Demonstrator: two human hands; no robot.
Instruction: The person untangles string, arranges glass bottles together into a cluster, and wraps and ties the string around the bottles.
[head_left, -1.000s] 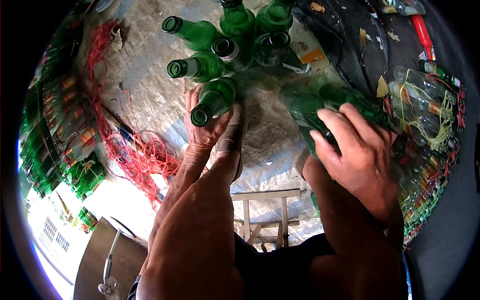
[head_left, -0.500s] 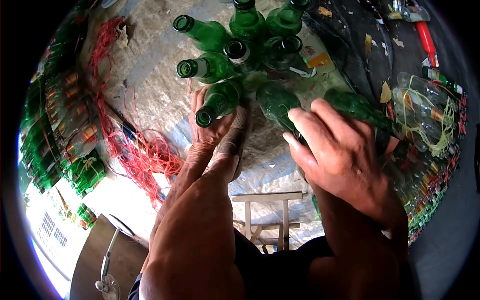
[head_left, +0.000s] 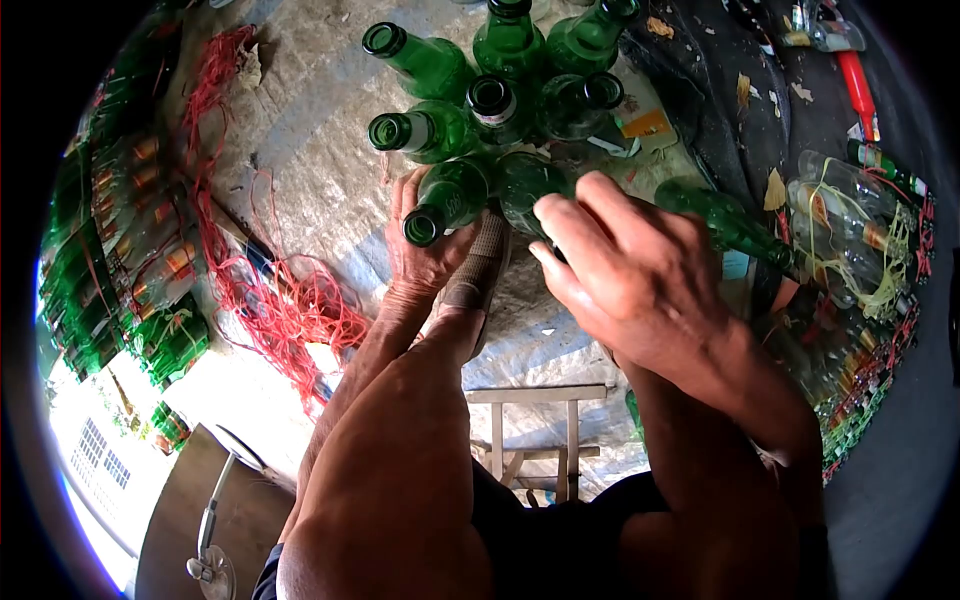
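Several green glass bottles stand close together at the top centre, among them a bottle with a pale label (head_left: 433, 131). My left hand (head_left: 425, 250) is wrapped round the underside of the nearest left bottle (head_left: 455, 192), whose mouth tilts toward me. In my right hand (head_left: 630, 260) is another green bottle (head_left: 530, 190), its base end beside the group and its neck hidden by my fingers. A further green bottle (head_left: 715, 212) lies on its side to the right of my right hand.
Red twine (head_left: 300, 310) lies tangled on the left of the sheeted ground (head_left: 310, 130). Stacked green bottles (head_left: 80, 270) line the far left. Bundled clear bottles (head_left: 840, 220) and a red bottle (head_left: 856, 85) are at right. A wooden frame (head_left: 535, 394) stands between my legs.
My right hand has moved left with its bottle, bringing it up against the group. My left hand stays at its bottle. The view has shifted slightly, and the bottle lying at right remains there.
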